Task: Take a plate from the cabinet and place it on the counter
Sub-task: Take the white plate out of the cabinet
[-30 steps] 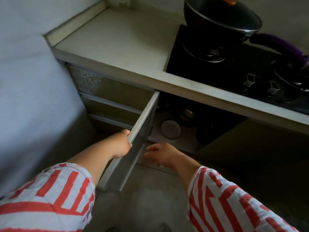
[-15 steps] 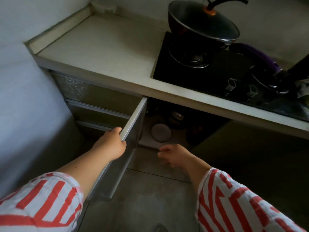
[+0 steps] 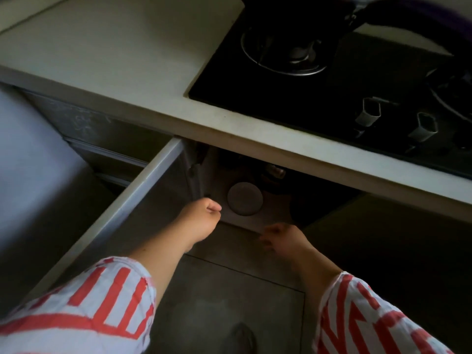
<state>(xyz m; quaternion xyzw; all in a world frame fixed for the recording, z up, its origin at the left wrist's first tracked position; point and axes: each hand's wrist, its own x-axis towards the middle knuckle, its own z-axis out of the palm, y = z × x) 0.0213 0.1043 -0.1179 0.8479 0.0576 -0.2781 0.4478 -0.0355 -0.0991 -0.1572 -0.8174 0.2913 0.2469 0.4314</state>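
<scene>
The cabinet under the counter (image 3: pixel 115 60) stands open, its door (image 3: pixel 153 175) swung out to the left. On the cabinet floor lies a round pale disc (image 3: pixel 244 198) that may be a plate; dark cookware sits in shadow behind it. My left hand (image 3: pixel 201 218) is at the cabinet mouth, just left of the disc, with its fingers curled and nothing in them. Lower and to the right of the disc, at the cabinet's front edge, my right hand (image 3: pixel 283 237) is blurred, fingers loosely apart and empty.
A black gas hob (image 3: pixel 319 98) with a burner ring (image 3: pixel 286 57) and two knobs (image 3: pixel 396 121) is set into the counter on the right. A purple pan handle (image 3: pixel 421 11) crosses the top right. Closed drawers (image 3: pixel 102 139) sit left of the door.
My left hand let go of the door edge and moved right toward the cabinet opening. The view came closer and lower. My right hand edged forward toward the cabinet.
</scene>
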